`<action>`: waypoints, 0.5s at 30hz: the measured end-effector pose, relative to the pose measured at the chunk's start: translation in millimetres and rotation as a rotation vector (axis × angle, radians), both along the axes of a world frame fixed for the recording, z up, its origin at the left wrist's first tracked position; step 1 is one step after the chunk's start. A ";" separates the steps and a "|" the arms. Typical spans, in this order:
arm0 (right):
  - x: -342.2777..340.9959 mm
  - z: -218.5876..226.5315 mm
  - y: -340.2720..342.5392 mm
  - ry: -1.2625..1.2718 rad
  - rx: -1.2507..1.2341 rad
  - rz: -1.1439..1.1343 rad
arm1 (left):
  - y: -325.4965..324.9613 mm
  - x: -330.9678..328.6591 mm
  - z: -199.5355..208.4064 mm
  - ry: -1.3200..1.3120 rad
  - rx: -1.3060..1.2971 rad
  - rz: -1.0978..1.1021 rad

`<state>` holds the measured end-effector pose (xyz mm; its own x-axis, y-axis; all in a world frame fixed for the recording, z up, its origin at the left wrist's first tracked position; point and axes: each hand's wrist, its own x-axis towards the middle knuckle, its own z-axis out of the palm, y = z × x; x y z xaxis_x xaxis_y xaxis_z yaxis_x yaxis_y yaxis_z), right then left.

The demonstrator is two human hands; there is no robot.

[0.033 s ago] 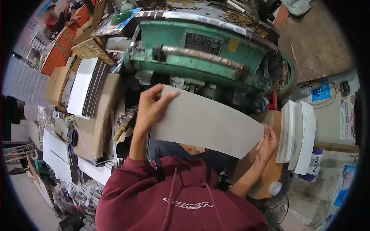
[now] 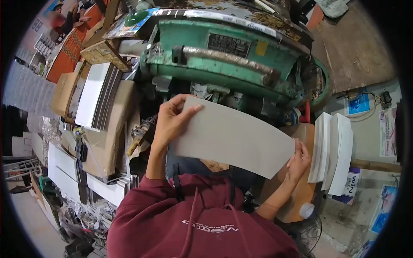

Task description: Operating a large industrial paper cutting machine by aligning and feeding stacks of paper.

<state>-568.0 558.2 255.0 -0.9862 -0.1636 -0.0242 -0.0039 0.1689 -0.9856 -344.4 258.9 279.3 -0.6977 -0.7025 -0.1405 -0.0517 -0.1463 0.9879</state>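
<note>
A long grey sheet of cardboard (image 2: pixel 234 135) is held flat in front of my body, bowing slightly along its length. My left hand (image 2: pixel 172 118) grips its upper left corner, thumb on top and fingers behind. At the lower right end, my right hand (image 2: pixel 300 160) pinches the short edge with curled fingers. Just beyond the sheet stands a worn green machine (image 2: pixel 180 71) with a metal bar across its front. The sheet partly hides the machine's lower parts.
Upright white sheets (image 2: pixel 329 155) stand at the right, beside a brown surface (image 2: pixel 279 206) and a fan (image 2: pixel 312 234). Left are stacked white boards (image 2: pixel 92 96), a brown package (image 2: pixel 122 94) and a yellow-handled tool (image 2: pixel 138 137). Another person (image 2: pixel 64 26) sits far upper left.
My left hand and the sheet's left end have shifted slightly to the right. My right hand stays almost in place, and both grips are unchanged.
</note>
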 end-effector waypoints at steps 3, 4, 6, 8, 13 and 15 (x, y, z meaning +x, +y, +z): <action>-5.7 -9.2 4.4 -0.048 0.010 -0.018 | 14.1 -0.8 -2.9 0.128 0.012 -0.008; -5.9 -9.6 2.2 -0.055 0.017 -0.004 | 15.8 1.9 -4.7 0.128 -0.023 -0.013; -6.1 -9.3 -2.8 -0.041 0.048 0.016 | 9.9 10.4 -15.7 0.059 -0.155 -0.037; -4.4 -10.5 -5.8 -0.036 0.034 0.067 | 7.7 12.5 -13.9 0.029 -0.125 0.023; 2.1 -9.6 -14.4 -0.034 0.117 0.102 | 9.4 15.1 -22.2 0.008 -0.117 0.148; -1.6 -16.9 -11.7 -0.028 0.041 0.191 | 11.0 14.8 -21.2 0.040 -0.131 0.166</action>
<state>-569.7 546.4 238.1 -0.9363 -0.3458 -0.0614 -0.0127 0.2080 -0.9780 -329.6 269.9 258.1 -0.5737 -0.8189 -0.0150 0.0018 -0.0196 0.9998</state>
